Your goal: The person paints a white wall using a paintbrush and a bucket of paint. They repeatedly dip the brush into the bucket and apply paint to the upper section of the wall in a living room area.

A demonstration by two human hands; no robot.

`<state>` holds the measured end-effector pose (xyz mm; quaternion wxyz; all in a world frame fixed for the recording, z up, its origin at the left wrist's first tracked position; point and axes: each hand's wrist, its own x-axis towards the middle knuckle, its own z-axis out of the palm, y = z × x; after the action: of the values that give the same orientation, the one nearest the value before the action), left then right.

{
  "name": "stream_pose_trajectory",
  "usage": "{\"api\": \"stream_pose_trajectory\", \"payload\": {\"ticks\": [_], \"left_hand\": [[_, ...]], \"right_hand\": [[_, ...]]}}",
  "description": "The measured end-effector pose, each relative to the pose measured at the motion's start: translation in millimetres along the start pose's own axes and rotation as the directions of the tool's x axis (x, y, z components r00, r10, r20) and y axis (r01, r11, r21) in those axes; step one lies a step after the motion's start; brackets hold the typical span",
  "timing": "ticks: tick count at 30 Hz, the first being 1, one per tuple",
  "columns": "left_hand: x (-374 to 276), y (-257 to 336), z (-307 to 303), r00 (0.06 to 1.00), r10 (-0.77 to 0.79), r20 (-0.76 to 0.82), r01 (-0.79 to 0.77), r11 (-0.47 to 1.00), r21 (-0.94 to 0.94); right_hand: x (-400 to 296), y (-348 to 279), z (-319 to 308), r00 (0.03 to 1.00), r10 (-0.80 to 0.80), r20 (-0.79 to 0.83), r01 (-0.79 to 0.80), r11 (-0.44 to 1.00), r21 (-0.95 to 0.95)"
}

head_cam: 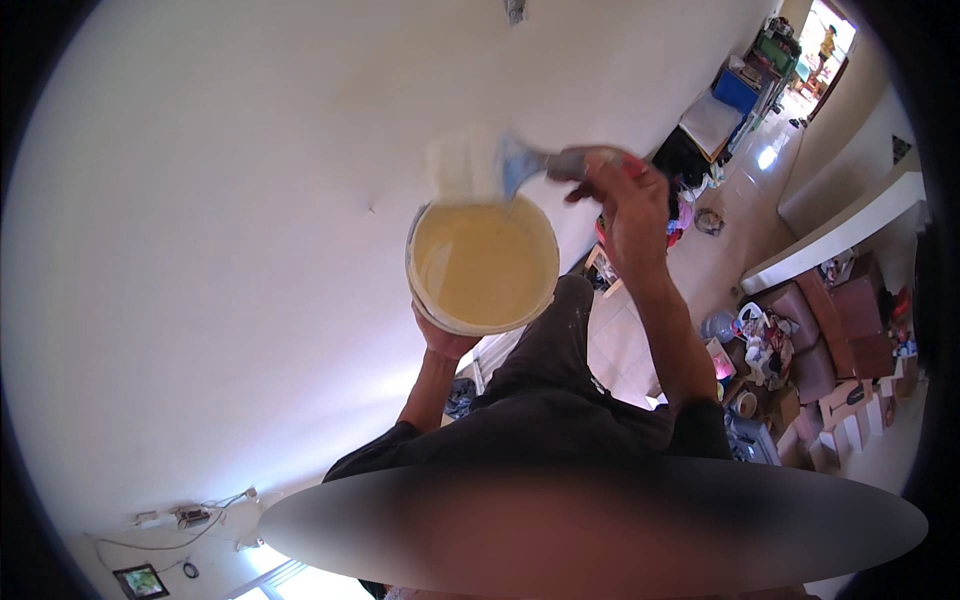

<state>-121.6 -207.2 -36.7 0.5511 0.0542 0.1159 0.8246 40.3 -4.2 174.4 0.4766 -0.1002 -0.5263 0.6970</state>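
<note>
In my right hand point(626, 199) is the handle of a wide paintbrush point(517, 163), blurred by motion. Its pale, paint-coated bristles point left, over the far rim of a round paint bucket point(421, 304). Whether the bristles touch the rim I cannot tell. Cream-coloured paint point(487, 262) shows inside the bucket. My left hand point(448, 337) supports the bucket from below and the near side, its fingers mostly hidden by the bucket. A broad off-white wall point(225, 262) lies to the left and beyond.
Heaped belongings and a brown sofa point(795, 315) fill the right side. A blue box point(735, 91) stands along the wall towards a bright doorway, where a person point(827, 43) is visible. Wires and a small framed picture point(141, 581) hang at lower left. Tiled floor point(619, 334) shows beside my leg.
</note>
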Motion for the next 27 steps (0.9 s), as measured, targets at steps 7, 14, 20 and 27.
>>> {"api": "stream_pose_trajectory", "payload": {"ticks": [7, 14, 20, 27], "left_hand": [[-15, 13, -17, 1.0, 0.021, -0.012, -0.02, 0.994, 0.11], [-32, 18, -26, 0.999, 0.04, -0.005, -0.04, 0.997, 0.068], [-35, 15, -14, 0.995, 0.061, -0.083, -0.048, 0.987, 0.155], [-37, 10, -4, 0.998, 0.026, -0.057, -0.018, 0.991, 0.133]], "right_hand": [[119, 24, 1, 0.796, -0.572, -0.199, 0.479, 0.796, -0.371], [149, 42, 12, 0.689, -0.711, -0.142, 0.501, 0.608, -0.616], [147, 63, 40, 0.636, -0.771, -0.026, 0.566, 0.49, -0.663], [67, 51, 127, 0.519, -0.78, 0.349, 0.846, 0.412, -0.338]]}}
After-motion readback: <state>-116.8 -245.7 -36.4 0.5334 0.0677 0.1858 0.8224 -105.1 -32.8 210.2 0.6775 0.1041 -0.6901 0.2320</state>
